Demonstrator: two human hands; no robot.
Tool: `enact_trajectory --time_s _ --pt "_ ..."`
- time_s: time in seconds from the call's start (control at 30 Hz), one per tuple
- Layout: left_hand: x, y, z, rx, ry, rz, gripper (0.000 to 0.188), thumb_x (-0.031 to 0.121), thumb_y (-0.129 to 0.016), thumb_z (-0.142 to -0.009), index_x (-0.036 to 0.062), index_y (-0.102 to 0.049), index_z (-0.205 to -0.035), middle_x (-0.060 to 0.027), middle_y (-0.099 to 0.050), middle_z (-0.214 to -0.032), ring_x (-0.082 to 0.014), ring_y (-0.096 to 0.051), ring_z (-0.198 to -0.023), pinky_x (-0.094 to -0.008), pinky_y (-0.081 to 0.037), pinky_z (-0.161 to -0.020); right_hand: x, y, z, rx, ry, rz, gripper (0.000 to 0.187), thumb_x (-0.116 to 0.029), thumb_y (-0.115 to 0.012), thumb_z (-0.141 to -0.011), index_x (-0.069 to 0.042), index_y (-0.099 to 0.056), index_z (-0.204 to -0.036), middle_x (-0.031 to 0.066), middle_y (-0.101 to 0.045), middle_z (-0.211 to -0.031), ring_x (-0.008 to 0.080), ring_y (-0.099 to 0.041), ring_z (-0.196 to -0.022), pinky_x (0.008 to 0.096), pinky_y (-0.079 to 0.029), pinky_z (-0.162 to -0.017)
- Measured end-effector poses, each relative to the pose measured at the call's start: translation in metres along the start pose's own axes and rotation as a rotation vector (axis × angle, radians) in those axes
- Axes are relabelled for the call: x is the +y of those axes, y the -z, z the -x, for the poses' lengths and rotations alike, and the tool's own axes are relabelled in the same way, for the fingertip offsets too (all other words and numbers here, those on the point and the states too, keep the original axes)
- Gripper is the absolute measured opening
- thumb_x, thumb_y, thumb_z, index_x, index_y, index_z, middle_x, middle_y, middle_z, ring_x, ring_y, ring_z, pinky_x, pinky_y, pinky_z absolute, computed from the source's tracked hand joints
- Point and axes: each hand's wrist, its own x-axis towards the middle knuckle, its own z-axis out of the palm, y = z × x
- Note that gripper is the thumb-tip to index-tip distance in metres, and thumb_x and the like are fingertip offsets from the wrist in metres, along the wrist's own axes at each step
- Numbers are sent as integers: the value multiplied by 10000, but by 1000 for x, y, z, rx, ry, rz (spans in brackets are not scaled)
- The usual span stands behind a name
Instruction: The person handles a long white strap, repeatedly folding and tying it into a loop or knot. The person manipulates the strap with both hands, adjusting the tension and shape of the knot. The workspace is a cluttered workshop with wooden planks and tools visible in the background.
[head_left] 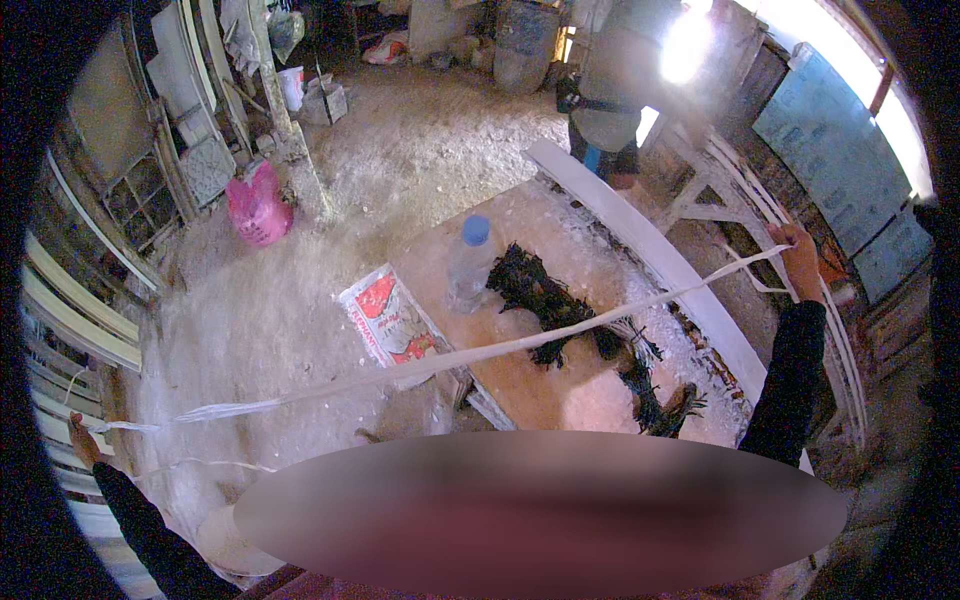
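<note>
- From here I see the left hand (86, 446), its fingers curled closed on a white strip (480, 353).
- The right hand's (797, 258) fingers pinch it farther along; it stretches between both.
- Left of those right fingers, black bundles (535, 292) and a bottle (468, 275) occupy my table (425, 247).

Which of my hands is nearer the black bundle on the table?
Right. Your right hand is off to the right of the black bundle, past the white board; your left hand is much farther away, at the far left.
</note>
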Motion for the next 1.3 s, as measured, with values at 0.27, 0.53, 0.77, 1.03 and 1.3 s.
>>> enact_trajectory --time_s 0.27,0.53,0.77,1.03,1.3 --pt "156 30 -9 54 -497 -56 293 200 -396 -884 29 -532 -1078 -123 -524 -1077 -252 -472 -1016 -330 -354 -878 43 17 42 -518 -218 -81 342 -411 -539 -770 -75 -559 -829 29 -488 -585 168 -485 -515 313 -399 -510" --pt "536 216 112 -400 -114 1045 297 365 -437 -873 99 -568 -870 69 -397 -565 -14 -309 -415 -177 -188 -348 -160 21 108 -552 -105 -958 699 -569 -607 -675 -72 -419 -1129 -50 -478 -656 9 -383 -426 148 -286 -351" --pt "645 259 203 -1052 -440 1312 240 247 -467 -871 38 -555 -951 -35 -570 -789 -66 -498 -617 -202 -406 -543 -337 -41 157 -890 523 -1068 382 -122 -610 -754 -57 -467 -1102 94 -524 -1023 136 -525 -835 282 -433 -673" --pt "604 229 233 -573 -282 1453 298 268 -431 -893 8 -575 -877 -92 -572 -960 -158 -512 -932 -295 -404 -806 -398 -102 171 -1325 475 -1062 193 -177 -514 -864 -26 -568 -971 4 -564 -790 71 -502 -674 223 -421 -595" --pt "497 221 244 -247 326 1506 310 331 -411 -900 59 -533 -815 30 -431 -595 -34 -327 -440 -183 -230 -386 -276 -99 67 -53 74 -2021 263 -208 -518 -817 -45 -498 -1023 35 -501 -780 125 -483 -682 306 -449 -666"
